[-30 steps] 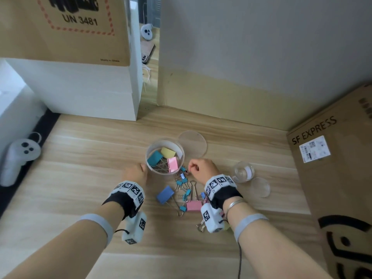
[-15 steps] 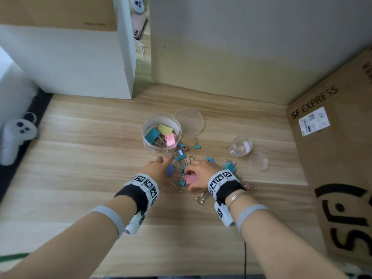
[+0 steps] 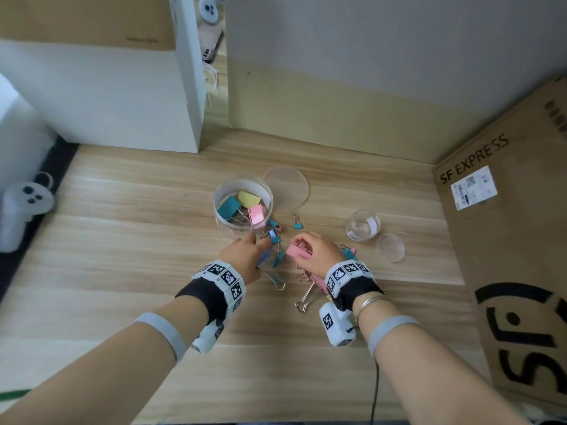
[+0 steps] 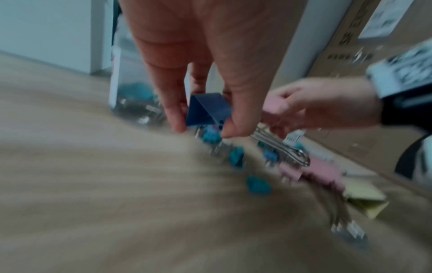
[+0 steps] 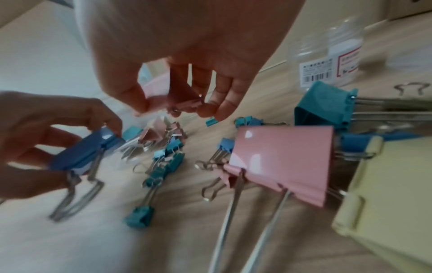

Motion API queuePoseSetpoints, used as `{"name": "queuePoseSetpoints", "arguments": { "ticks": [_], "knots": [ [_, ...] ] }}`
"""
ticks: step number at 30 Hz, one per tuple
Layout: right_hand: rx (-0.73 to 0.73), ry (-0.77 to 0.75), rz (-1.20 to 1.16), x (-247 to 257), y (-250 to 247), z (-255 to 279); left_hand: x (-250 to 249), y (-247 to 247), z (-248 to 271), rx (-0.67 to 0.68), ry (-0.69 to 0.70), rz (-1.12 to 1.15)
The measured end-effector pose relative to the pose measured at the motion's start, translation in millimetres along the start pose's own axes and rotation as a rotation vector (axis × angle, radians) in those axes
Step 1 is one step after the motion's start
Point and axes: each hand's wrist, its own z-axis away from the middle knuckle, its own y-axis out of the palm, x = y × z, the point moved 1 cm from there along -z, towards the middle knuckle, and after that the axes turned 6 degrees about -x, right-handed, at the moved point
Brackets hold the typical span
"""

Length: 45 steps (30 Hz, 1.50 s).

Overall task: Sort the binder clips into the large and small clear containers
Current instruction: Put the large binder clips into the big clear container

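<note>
My left hand (image 3: 245,256) pinches a large blue binder clip (image 4: 208,109) between thumb and fingers, just above the table. My right hand (image 3: 316,250) grips a large pink clip (image 3: 296,250) close beside it. Both are in front of the large clear container (image 3: 221,191), which holds teal, yellow and pink large clips. Between and under the hands lie several small teal and blue clips (image 5: 163,162). A second large pink clip (image 5: 280,162), a yellow one (image 5: 385,194) and a teal one (image 5: 325,107) lie by my right wrist. The small clear container (image 3: 363,225) stands to the right, with no clips showing in it.
The large lid (image 3: 287,187) lies behind the large container and the small lid (image 3: 390,247) beside the small one. A cardboard box (image 3: 506,240) lines the right side and a white box (image 3: 107,102) the back left. A white controller (image 3: 24,204) lies far left.
Both hands came down from beside the large container onto the pile of clips. The left took hold of the blue clip and the right lifted the pink one.
</note>
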Motion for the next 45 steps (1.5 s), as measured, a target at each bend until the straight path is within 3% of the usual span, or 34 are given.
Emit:
{"name": "queuePoseSetpoints", "arguments": {
  "ticks": [3,7,13,16,20,24,28,32,37,45],
  "knots": [
    [-0.088,0.069,-0.108,-2.2,-5.0,-1.8,-8.9,-19.3,3.7,-0.026,0.013,0.026],
    [-0.064,0.050,-0.106,2.8,-4.9,-5.0,-15.6,-53.5,2.8,-0.138,0.008,0.083],
    [-0.031,0.030,-0.104,13.1,-4.4,-5.1,9.2,-96.0,-11.8,-0.303,-0.262,0.202],
    [-0.040,0.026,-0.120,12.5,-5.4,-5.8,24.1,-94.3,-17.2,-0.275,-0.343,0.070],
    [-0.041,0.032,-0.100,7.8,-6.4,-7.4,23.2,-76.9,-32.1,-0.298,-0.312,-0.155],
    [-0.109,0.022,-0.111,9.3,-16.2,-10.0,21.5,-63.9,-46.9,-0.305,-0.307,-0.223],
    [-0.232,-0.053,-0.153,27.7,-37.0,-18.8,24.2,-59.4,-48.2,-0.328,-0.320,-0.169],
    [-0.258,-0.191,-0.174,66.5,-46.8,-37.3,38.3,-67.5,-43.5,-0.548,-0.339,0.071],
    [-0.138,-0.376,-0.009,107.9,-36.5,-57.3,60.4,-72.1,-44.3,-0.447,-0.404,0.427],
    [0.145,-0.370,0.388,113.7,-22.9,-79.8,66.6,-68.1,-44.5,-0.448,-0.378,0.432]
  ]
}}
